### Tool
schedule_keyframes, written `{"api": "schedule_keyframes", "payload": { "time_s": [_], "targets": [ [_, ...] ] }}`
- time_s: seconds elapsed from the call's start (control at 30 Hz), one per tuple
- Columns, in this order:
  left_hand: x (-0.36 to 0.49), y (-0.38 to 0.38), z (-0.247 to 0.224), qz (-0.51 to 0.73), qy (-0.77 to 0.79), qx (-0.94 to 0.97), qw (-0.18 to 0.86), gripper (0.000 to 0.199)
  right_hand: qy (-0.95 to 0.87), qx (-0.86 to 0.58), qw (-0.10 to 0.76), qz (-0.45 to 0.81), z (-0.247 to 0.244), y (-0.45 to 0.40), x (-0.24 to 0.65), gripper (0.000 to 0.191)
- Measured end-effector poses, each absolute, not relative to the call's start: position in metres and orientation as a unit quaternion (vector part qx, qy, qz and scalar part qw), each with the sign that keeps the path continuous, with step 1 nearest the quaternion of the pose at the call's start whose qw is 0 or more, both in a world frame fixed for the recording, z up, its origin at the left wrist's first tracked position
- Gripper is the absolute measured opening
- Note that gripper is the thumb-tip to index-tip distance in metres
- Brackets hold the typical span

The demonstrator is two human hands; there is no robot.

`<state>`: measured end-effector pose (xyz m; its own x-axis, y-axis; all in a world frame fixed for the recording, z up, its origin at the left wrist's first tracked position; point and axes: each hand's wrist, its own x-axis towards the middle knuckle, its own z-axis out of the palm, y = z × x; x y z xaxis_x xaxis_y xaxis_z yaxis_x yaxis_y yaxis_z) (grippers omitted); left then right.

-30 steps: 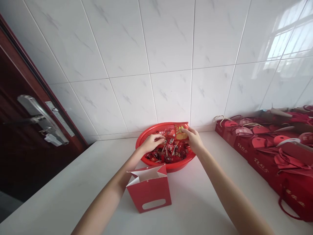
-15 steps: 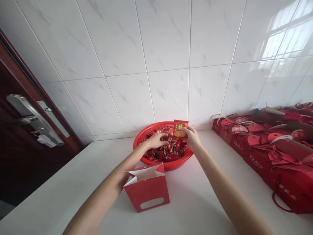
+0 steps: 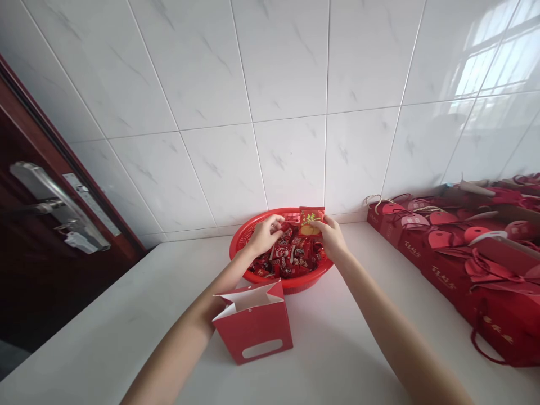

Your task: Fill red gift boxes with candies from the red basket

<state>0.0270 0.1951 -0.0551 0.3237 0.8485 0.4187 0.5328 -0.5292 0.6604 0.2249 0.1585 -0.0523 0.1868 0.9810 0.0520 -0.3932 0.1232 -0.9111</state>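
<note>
A red plastic basket [image 3: 241,235] holds a heap of red-wrapped candies [image 3: 291,253]. My right hand [image 3: 332,236] pinches a small red and gold snack packet [image 3: 310,222] upright by its right side, over the basket's right part. On the left side of the basket, my left hand [image 3: 266,233] is closed with its fingers curled just above the candies. Red wrapping shows by its fingertips, but I cannot make out what they hold. In front of the basket stands a red paper box [image 3: 257,326] with its top open, a white inside and an oval window; my left forearm passes beside it.
Rows of red gift boxes [image 3: 439,281] with cord handles and gold lettering stand on the right of the white counter [image 3: 337,349]. A tiled wall [image 3: 291,157] rises behind. At the left is a dark door with a metal handle [image 3: 63,208].
My left hand has lifted slightly from among the candies and its fingers have curled in. My right hand keeps the snack packet in nearly the same place.
</note>
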Motion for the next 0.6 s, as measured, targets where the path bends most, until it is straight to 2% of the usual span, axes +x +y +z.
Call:
{"api": "schedule_keyframes", "payload": {
  "time_s": [0.07,0.2,0.37,0.6],
  "targets": [
    [0.024,0.193,-0.052,0.467,0.436,0.749,0.174,0.031,-0.368,-0.413,0.637,0.536,-0.051,0.157,0.224,0.022],
    [0.024,0.187,-0.047,0.550,0.360,0.750,0.076,0.018,-0.413,-0.425,0.580,0.560,-0.048,0.154,0.225,0.018],
    [0.029,0.185,-0.049,0.485,0.260,0.835,0.007,0.016,-0.450,-0.405,0.541,0.584,-0.045,0.149,0.226,0.014],
    [0.030,0.188,-0.056,0.464,0.240,0.853,0.008,0.014,-0.469,-0.393,0.542,0.577,-0.044,0.148,0.227,0.024]
  ]
}}
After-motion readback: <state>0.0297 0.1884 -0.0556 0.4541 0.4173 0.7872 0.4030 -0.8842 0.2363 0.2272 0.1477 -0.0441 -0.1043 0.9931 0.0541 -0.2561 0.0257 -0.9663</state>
